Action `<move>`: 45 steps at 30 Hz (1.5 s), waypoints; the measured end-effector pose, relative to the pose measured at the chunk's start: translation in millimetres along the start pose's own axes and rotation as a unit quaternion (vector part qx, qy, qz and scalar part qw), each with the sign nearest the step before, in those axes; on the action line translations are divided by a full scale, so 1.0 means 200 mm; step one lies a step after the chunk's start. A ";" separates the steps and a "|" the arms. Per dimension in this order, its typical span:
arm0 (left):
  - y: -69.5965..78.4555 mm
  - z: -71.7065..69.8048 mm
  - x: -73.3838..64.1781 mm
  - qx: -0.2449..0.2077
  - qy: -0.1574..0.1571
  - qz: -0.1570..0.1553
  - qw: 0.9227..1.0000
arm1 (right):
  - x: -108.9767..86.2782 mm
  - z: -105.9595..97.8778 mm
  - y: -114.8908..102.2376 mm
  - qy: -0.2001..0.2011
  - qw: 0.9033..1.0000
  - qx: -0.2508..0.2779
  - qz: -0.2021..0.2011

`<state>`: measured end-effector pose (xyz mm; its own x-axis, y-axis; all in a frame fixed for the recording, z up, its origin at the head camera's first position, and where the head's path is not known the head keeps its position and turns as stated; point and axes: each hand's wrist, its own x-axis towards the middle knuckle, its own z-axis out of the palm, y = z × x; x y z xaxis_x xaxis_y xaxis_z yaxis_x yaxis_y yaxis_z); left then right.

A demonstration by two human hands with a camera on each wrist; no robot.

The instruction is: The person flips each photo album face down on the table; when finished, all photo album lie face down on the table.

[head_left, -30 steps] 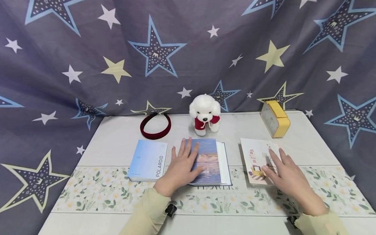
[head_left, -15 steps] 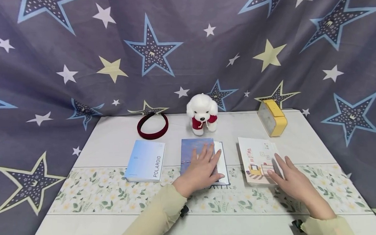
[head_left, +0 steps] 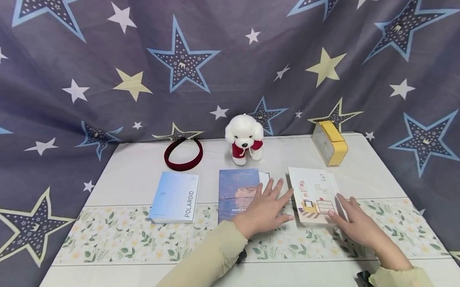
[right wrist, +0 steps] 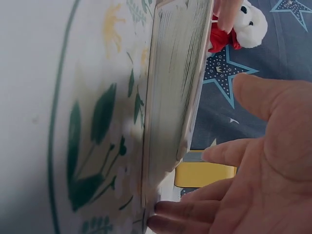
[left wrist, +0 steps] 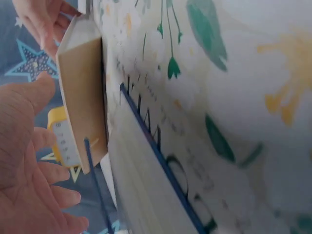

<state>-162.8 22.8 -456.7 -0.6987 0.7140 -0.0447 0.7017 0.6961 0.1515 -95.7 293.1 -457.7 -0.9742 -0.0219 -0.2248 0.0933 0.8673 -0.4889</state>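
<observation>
Behind, starry fabric (head_left: 227,55) backs the floral bench (head_left: 94,277). Left hand (head_left: 263,210) and right hand (head_left: 357,224) have outstretched fingers; album (head_left: 231,190) reads "PHOTO", blue book (head_left: 173,198) "POLAROID".

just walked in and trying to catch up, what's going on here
A person's left hand is spread over the right side of the blue photo album. Their right hand is at the right edge of the white illustrated book; neither hand grips anything. The POLAROID book lies to the left, away from both hands. Farther back are a dark red headband, a white plush dog and a yellow boxy object.
</observation>
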 end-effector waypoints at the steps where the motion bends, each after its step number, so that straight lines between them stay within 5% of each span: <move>1: 0.01 0.01 0.01 -0.002 -0.002 0.001 1.000 | 0.00 0.00 0.00 -0.002 1.000 0.000 0.001; 11: 0.10 0.03 0.10 -0.008 -0.003 0.009 1.000 | -0.02 0.00 -0.01 0.034 0.999 0.001 -0.005; 20: 0.13 0.04 0.11 -0.001 -0.022 0.011 1.000 | -0.02 -0.02 -0.01 0.053 0.993 0.103 0.038; 23: 0.13 0.04 0.10 0.000 -0.027 0.008 1.000 | -0.01 -0.02 0.01 0.041 0.982 0.169 0.070; 28: 0.14 0.03 0.09 0.002 -0.034 0.003 0.999 | 0.09 0.04 0.19 0.042 0.951 0.290 0.097; 35: 0.15 0.04 0.09 0.014 -0.038 -0.005 0.999 | 0.21 0.12 0.43 0.076 0.937 0.318 0.123; 41: 0.15 0.04 0.08 0.012 -0.041 -0.011 0.999 | 0.15 0.05 0.32 0.067 0.902 0.393 0.166; 45: 0.15 0.05 0.07 0.016 -0.044 -0.011 0.999 | 0.08 -0.02 0.17 0.061 0.897 0.397 0.186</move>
<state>-151.2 54.2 -463.0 -0.7002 0.7013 -0.1340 0.6914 0.7128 0.1179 -108.3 324.4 -474.9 -0.8558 0.2923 -0.4269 0.4866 0.1743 -0.8561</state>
